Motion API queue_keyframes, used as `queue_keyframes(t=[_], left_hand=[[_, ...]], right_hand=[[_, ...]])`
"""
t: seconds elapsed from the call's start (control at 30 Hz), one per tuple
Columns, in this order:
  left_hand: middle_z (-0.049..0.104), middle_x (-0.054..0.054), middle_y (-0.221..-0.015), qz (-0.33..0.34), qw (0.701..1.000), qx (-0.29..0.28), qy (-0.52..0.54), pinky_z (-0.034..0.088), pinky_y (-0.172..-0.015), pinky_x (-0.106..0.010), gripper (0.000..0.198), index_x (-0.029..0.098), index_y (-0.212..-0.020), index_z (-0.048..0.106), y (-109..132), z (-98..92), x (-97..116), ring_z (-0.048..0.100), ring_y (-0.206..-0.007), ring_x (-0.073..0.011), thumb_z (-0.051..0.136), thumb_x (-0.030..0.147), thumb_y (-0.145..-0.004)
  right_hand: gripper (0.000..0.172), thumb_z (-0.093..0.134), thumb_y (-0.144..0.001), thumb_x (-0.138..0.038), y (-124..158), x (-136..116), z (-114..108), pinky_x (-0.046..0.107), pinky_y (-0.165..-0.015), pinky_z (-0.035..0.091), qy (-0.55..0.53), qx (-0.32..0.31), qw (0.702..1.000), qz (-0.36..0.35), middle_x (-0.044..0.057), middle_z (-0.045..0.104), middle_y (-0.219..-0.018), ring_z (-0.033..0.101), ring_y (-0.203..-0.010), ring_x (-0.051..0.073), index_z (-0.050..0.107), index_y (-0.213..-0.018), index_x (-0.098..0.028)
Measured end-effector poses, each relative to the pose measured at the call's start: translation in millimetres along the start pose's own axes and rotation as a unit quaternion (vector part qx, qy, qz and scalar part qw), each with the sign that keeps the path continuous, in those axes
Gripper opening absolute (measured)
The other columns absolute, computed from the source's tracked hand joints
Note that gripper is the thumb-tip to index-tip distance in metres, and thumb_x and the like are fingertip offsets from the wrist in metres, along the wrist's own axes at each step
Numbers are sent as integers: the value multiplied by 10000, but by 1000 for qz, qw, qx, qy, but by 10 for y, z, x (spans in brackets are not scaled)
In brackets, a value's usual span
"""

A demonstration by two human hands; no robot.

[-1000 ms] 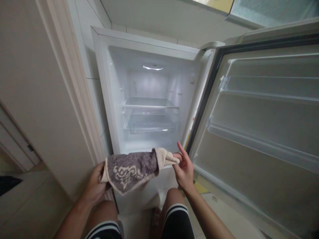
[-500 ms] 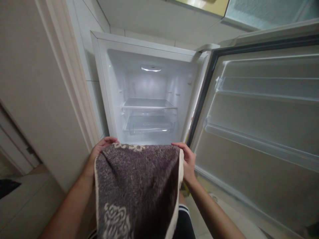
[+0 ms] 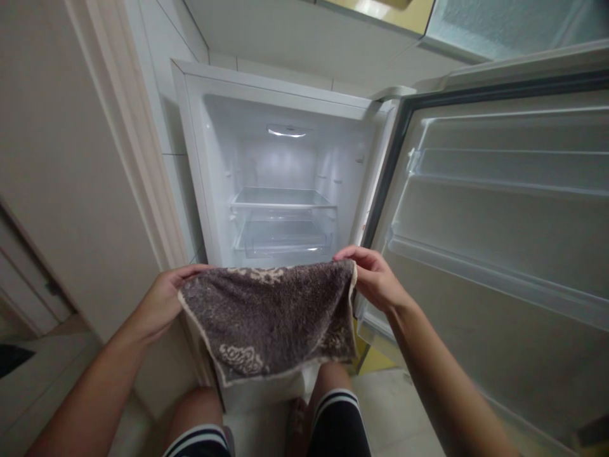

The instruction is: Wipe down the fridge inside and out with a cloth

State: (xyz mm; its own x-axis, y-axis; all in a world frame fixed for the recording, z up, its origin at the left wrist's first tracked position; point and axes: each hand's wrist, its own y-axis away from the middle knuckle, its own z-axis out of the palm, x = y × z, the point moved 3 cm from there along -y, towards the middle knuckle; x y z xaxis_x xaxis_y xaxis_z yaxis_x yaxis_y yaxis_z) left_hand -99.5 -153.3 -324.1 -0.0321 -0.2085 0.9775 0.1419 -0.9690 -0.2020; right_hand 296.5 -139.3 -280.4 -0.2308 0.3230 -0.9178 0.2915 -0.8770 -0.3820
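Observation:
A dark brown towel (image 3: 276, 317) with cream edging and pale scroll patterns is stretched between my two hands in front of the fridge. My left hand (image 3: 164, 298) pinches its upper left corner, thumb underneath and fingers over the top. At the upper right corner my right hand (image 3: 373, 273) grips the cloth between thumb and fingers. The lower edge of the towel hangs loose above my knees. Behind it stands the open fridge (image 3: 280, 86), lit inside, with a glass shelf (image 3: 285, 198) and a clear drawer (image 3: 288, 244) visible; the towel hides its lower part.
The fridge door (image 3: 485, 266), swung wide to the right, has clear door racks (image 3: 509, 168). A door frame (image 3: 128, 127) and wall close in on the left. My legs (image 3: 333, 412) are below, over a tiled floor (image 3: 399, 406). Yellow cabinets (image 3: 380, 13) hang above.
The towel's lower edge has swung up and away from me, uncovering my legs. My right hand has risen slightly and moved right; my left hand has shifted left. Both keep their hold.

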Motion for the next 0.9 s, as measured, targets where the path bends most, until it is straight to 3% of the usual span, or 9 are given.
queue_keyframes(t=[0.13,0.2,0.33,0.43,0.57,0.63,0.73,0.9], left_hand=[[796,-14,-772,34,999,15,-13,618,-716,-287,480,130,-909,817,32,0,52,738,-789,-240,1012,271,-494],[765,14,-706,68,996,29,-42,597,-703,-275,422,129,-850,804,26,-8,133,713,-747,-217,999,290,-512],[730,44,-671,132,973,72,-173,566,-760,-235,204,134,-817,805,-26,-96,362,700,-788,-194,862,294,-703],[724,39,-667,129,958,84,-240,538,-744,-182,118,130,-804,801,-67,-166,478,706,-811,-181,792,243,-772],[769,-3,-732,68,988,35,-135,565,-646,-206,383,116,-839,773,-75,-189,487,692,-695,-170,959,365,-617],[792,-34,-776,37,995,5,-89,583,-616,-235,505,115,-877,773,-65,-194,467,703,-671,-181,1001,410,-536],[807,-53,-797,25,994,-42,-94,605,-621,-259,511,124,-898,791,-54,-222,463,735,-687,-199,995,433,-545],[847,-86,-959,52,975,-96,-191,657,-854,-359,434,181,-965,841,-41,-264,510,790,-842,-227,936,429,-622]], right_hand=[[342,878,-837,-548,-28,-180,-43,345,-884,512,137,30,981,-136,61,710,-972,617,-922,218,864,-987,-241],[368,805,-899,-594,-49,-184,-26,345,-901,502,194,60,965,-168,63,710,-969,609,-957,231,856,-981,-239],[515,754,-916,-668,-101,-129,12,258,-673,426,193,91,967,-140,-4,585,-727,493,-726,156,678,-702,-205],[481,873,-811,-622,-126,-123,-4,231,-609,387,101,66,991,-57,-27,572,-695,469,-665,122,671,-715,-196],[420,948,-747,-501,-103,-171,-32,298,-739,519,4,-24,999,37,46,752,-921,651,-796,168,814,-1005,-199],[391,925,-788,-477,-89,-186,-46,337,-824,547,14,-35,999,24,68,771,-979,683,-865,188,829,-1048,-201],[346,857,-872,-505,-86,-170,-48,355,-868,554,52,-12,998,-21,61,764,-983,673,-889,190,830,-1068,-221],[375,827,-910,-490,-97,-192,-35,319,-793,554,58,1,997,-56,35,696,-1001,620,-846,162,785,-1216,-277]])
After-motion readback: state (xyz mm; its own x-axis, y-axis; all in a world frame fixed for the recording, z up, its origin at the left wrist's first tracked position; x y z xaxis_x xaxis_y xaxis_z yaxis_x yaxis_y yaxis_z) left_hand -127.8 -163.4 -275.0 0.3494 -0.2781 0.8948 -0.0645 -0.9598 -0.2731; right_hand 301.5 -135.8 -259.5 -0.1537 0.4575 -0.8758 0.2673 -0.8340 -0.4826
